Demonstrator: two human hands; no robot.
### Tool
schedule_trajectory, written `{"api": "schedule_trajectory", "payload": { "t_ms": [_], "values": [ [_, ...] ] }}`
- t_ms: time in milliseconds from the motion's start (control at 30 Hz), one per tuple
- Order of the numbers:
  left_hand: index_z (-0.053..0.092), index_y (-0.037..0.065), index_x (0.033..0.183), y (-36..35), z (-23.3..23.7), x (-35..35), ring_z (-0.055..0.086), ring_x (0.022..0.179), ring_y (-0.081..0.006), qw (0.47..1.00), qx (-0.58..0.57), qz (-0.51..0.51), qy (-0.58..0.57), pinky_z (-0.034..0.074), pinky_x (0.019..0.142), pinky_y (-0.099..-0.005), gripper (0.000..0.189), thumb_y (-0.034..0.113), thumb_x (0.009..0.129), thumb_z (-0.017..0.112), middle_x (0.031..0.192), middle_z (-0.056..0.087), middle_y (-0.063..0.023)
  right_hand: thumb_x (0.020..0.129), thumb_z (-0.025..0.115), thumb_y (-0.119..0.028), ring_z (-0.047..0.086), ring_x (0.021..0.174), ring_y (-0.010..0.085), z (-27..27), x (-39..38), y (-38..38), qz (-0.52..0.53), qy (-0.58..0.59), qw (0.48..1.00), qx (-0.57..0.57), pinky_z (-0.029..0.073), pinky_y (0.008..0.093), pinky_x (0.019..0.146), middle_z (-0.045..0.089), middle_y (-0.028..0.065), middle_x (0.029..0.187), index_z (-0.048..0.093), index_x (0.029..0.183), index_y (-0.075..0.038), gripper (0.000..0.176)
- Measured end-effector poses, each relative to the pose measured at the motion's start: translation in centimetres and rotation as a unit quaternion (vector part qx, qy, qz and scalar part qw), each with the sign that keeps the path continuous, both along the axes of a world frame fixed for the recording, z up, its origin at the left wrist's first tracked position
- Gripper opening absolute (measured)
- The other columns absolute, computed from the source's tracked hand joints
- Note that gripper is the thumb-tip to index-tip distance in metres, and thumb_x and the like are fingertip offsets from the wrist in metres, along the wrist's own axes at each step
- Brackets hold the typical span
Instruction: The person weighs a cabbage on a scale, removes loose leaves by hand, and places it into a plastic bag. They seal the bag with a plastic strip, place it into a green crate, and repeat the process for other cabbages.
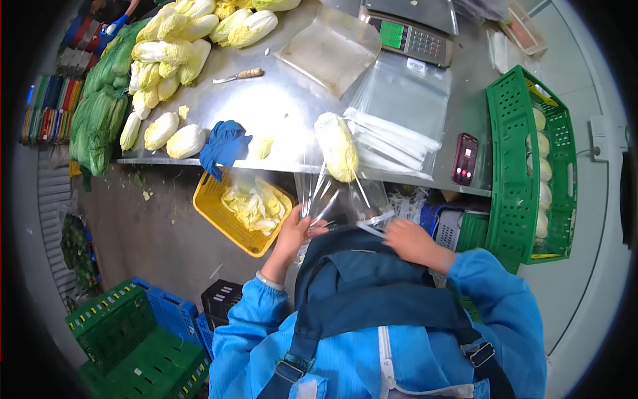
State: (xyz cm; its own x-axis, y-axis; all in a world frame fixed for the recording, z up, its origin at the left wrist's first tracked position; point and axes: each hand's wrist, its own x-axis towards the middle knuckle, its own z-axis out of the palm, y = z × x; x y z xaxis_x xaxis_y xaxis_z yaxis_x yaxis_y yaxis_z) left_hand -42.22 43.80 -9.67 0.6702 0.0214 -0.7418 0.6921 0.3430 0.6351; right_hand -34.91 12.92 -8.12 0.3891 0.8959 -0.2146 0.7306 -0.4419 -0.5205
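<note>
The fingers (318, 227) of the left hand (290, 233) sit at the near left side of a clear plastic bag (335, 201), slightly curled; whether they pinch the film, I cannot tell. Those of the right hand (412, 241) are closed on a whitish gathered edge of it. The napa cabbage (337, 147) lies beyond both, at the front edge of the tabletop (279, 110), seemingly within the film. Done well, this probably calls for even tension from both sides, the film kept smooth and the head supported so it neither rolls over the edge nor splits the plastic.

From the left, green mesh netting (100, 130) bulges in soft folds beside a cabbage heap (169, 56) of crinkled yellow leaves and smooth white ribs. Then come a rumpled dark-blue cloth (223, 146), a rigid yellow crate (211, 208) of limp trimmings below, and a wooden-handled knife (238, 75). Right of the bag, glossy flat plastic sleeves (405, 93) overlap; a slotted green crate (512, 166) stands farthest right.
</note>
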Motion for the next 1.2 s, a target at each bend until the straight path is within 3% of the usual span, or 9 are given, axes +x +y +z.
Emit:
{"api": "schedule_trajectory", "payload": {
  "t_ms": [67,200,267,400,500,700,867,1100,1200],
  "values": [
    [0.024,0.006,0.146,0.8,-2.2,-1.1,0.064,0.104,-0.0318,0.996,0.006,-0.072,-0.047,0.051,0.091,-0.0388,0.045,0.019,0.103,0.034,0.119,0.061,-0.0228,0.082,0.055,-0.015,0.058,0.103,0.0288,-6.5,-3.3,-12.2,0.066,0.028,0.948,-0.311,0.05,0.0401,0.078,0.061,0.0121,0.104,0.063,0.094,-0.005,0.017],
    [0.016,0.009,0.151,4.3,-1.6,-1.1,0.058,0.116,-0.0315,0.992,-0.117,-0.049,0.022,0.045,0.099,-0.0412,0.065,0.046,0.101,0.034,0.134,0.053,-0.0186,0.076,0.058,-0.008,0.055,0.108,0.0343,-4.0,-2.6,-13.9,0.01,0.091,0.947,-0.308,0.05,0.0435,0.084,0.058,0.0158,0.115,0.059,0.11,-0.003,0.035],
    [0.03,0.009,0.146,4.8,-2.5,-1.4,0.054,0.121,-0.0312,0.995,0.045,0.001,-0.085,0.043,0.1,-0.0421,0.058,0.035,0.097,0.048,0.139,0.048,-0.0171,0.075,0.056,-0.002,0.048,0.115,0.0341,0.1,1.9,-6.5,-0.139,-0.126,0.981,-0.058,0.042,0.0432,0.096,0.053,0.017,0.125,0.055,0.12,-0.003,0.045],
    [0.05,0.011,0.136,3.6,-2.6,0.4,0.051,0.124,-0.0322,0.618,0.646,-0.23,-0.385,0.043,0.1,-0.0432,0.055,0.017,0.083,0.066,0.14,0.047,-0.017,0.076,0.057,-0.007,0.045,0.124,0.0318,-0.1,6.4,2.3,-0.025,-0.237,0.966,0.102,0.039,0.0438,0.103,0.052,0.014,0.129,0.055,0.119,-0.003,0.044],
    [0.062,0.009,0.121,2.6,-3.2,1.4,0.055,0.121,-0.0271,0.556,0.592,-0.307,-0.496,0.045,0.099,-0.0417,0.043,0.009,0.078,0.067,0.127,0.06,-0.0098,0.075,0.059,-0.009,0.05,0.12,0.0301,-2.0,8.7,4.1,0.101,-0.239,0.952,0.161,0.04,0.0429,0.104,0.056,0.0138,0.123,0.059,0.11,-0.002,0.036],
    [0.064,0.008,0.119,5.1,-2.6,2.1,0.062,0.108,-0.0303,0.785,0.389,-0.267,-0.401,0.05,0.092,-0.0401,0.031,0.016,0.09,0.057,0.112,0.067,-0.0109,0.09,0.055,-0.014,0.059,0.109,0.0333,-2.3,12.1,3.5,-0.068,0.137,0.975,0.164,0.045,0.0403,0.099,0.065,0.0153,0.107,0.06,0.09,-0.001,0.014],
    [0.063,-0.004,0.103,6.1,-2.1,6.6,0.065,0.071,-0.0152,0.987,0.029,-0.045,-0.154,0.052,0.066,-0.0268,0.038,0.028,0.102,0.043,0.084,0.069,-0.0119,0.099,0.048,-0.023,0.067,0.069,0.021,-4.5,14.2,5.0,-0.364,0.55,0.725,0.2,0.052,0.0314,0.065,0.066,0.0137,0.072,0.053,0.078,-0.001,0.031],
    [0.061,0.001,0.087,2.8,-7.8,8.3,0.051,0.042,-0.01,0.998,0.067,0.015,0.002,0.038,0.039,-0.0224,0.025,0.021,0.098,0.05,0.057,0.059,-0.005,0.094,0.052,-0.025,0.06,0.05,0.0229,-10.0,11.5,8.0,-0.43,0.207,0.878,0.023,0.047,0.0347,0.053,0.062,0.0096,0.059,0.059,0.079,-0.001,0.03],
    [0.06,0.001,0.084,2.3,-8.0,9.2,0.049,0.04,-0.0095,0.987,0.158,-0.015,-0.014,0.036,0.037,-0.0229,0.019,0.016,0.095,0.056,0.055,0.057,-0.0044,0.083,0.064,-0.019,0.061,0.063,0.0335,-8.9,12.0,7.6,-0.548,0.342,0.763,0.04,0.049,0.0426,0.062,0.063,0.0124,0.067,0.059,0.089,0.001,0.021]
  ]
}}
